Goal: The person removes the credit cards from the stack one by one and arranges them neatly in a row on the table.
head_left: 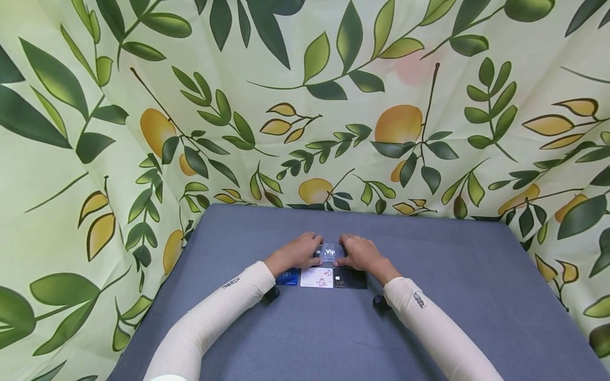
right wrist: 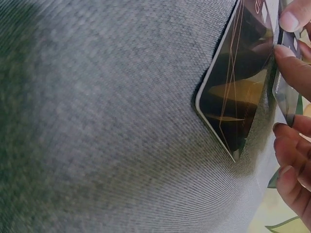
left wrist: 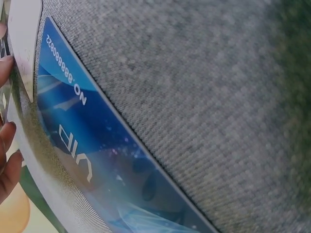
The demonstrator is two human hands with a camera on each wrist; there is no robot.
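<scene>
In the head view a dark, bluish-grey card with "Vip" lettering is between both hands. My left hand pinches its left end, thumb on the near edge and fingers on the far edge. At the other end my right hand grips it the same way; its thumb shows against the card in the right wrist view. Just on the near side lies a row: a blue VIP card, a white card with pink flowers and a black VIP card. The left hand partly hides the blue card.
All the cards are over a table with a grey-blue cloth. Leaf-and-fruit printed fabric rises behind the table and along its sides. A small black device sits under each wrist, the left one and the right one.
</scene>
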